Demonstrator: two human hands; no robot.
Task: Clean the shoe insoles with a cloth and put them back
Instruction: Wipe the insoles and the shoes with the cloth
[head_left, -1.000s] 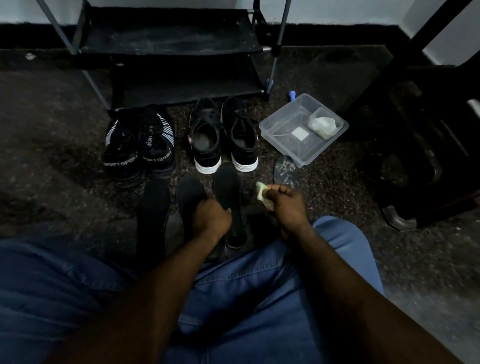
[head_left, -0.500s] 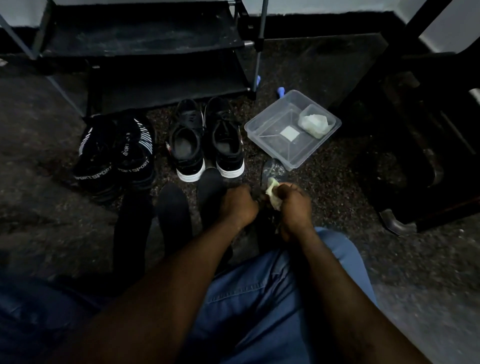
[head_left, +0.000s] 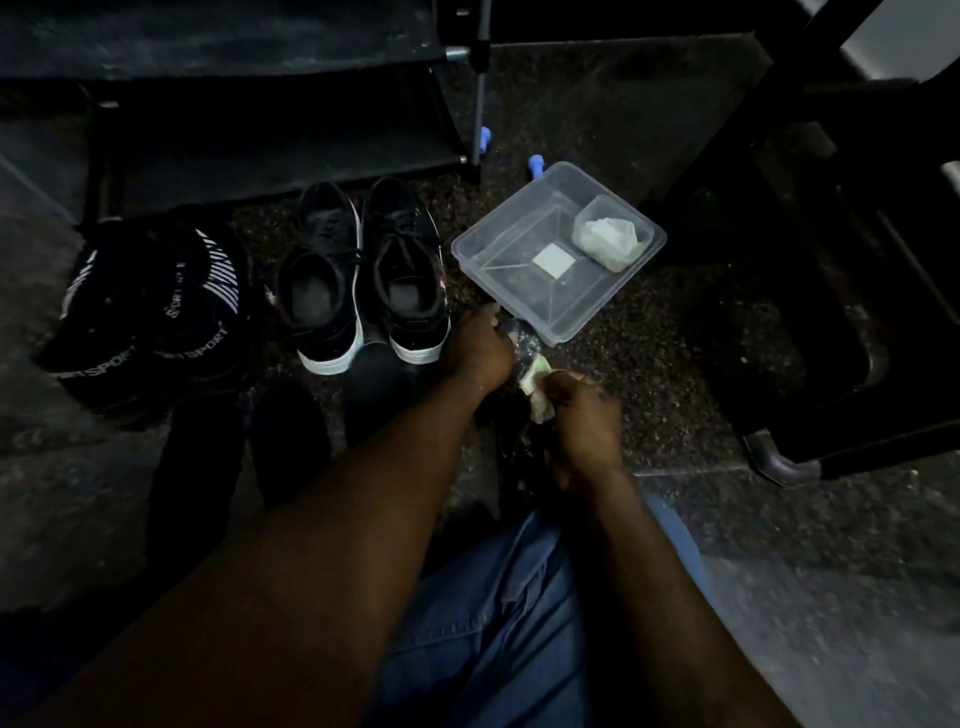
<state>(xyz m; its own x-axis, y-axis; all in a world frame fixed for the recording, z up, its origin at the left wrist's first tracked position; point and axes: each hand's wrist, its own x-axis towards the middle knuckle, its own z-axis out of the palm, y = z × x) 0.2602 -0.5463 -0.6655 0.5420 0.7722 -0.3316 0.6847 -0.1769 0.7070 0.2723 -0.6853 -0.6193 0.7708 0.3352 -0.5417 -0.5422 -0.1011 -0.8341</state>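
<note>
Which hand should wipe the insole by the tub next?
Right. The right hand pinches the cloth just beside the insole. The left hand holds no cloth and looks better placed to steady the insole.

Dim speckled floor (head_left: 675, 364), black shoe rack (head_left: 249, 140), dark furniture (head_left: 810, 291).

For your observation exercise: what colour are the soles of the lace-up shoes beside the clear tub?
White soles, under black uppers; clearest in the head view.
</note>
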